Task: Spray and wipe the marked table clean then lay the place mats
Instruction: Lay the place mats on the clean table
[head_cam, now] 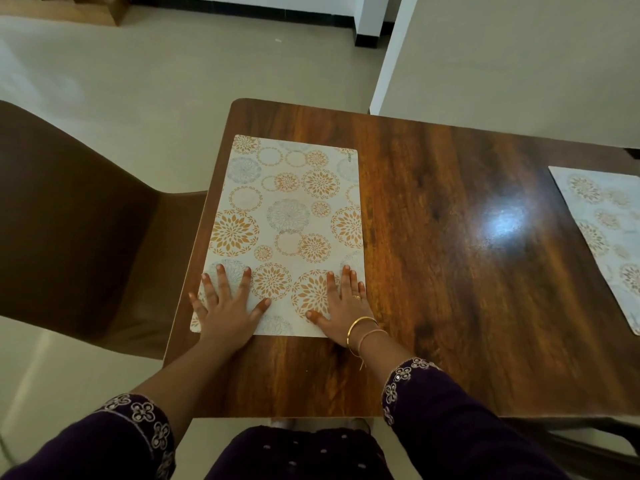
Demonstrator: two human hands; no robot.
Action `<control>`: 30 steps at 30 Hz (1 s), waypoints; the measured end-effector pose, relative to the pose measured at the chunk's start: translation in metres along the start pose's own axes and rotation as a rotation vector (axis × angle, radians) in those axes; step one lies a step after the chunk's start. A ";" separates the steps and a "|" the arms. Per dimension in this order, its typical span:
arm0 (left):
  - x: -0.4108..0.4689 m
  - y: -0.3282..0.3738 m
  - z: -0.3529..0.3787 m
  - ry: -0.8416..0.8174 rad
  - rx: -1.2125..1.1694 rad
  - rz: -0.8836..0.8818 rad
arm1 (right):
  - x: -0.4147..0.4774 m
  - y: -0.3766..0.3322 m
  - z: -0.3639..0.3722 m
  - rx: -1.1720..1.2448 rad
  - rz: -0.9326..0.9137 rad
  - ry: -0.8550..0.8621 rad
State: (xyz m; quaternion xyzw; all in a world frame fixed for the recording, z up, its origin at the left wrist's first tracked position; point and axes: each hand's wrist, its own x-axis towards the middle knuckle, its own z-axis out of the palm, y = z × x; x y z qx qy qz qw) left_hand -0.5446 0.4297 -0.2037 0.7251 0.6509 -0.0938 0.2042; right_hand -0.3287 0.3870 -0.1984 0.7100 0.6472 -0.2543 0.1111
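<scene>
A white place mat (287, 216) with orange and grey flower circles lies flat along the left end of the dark wooden table (450, 271). My left hand (227, 306) rests palm down on the mat's near left corner, fingers spread. My right hand (343, 303), with a ring and bangles, presses flat on the mat's near right corner. Neither hand grips anything. A second mat (602, 230) of the same pattern lies at the table's right side, cut off by the frame edge. No spray bottle or cloth is in view.
A brown chair (79, 237) stands against the table's left end. Pale tiled floor (173, 74) stretches beyond it. A white wall corner (391, 64) rises behind the table's far edge. A light glare shows on the tabletop between the mats.
</scene>
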 end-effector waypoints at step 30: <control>-0.116 0.180 0.008 0.196 -0.060 0.005 | -0.129 0.129 -0.033 -0.131 -0.115 0.262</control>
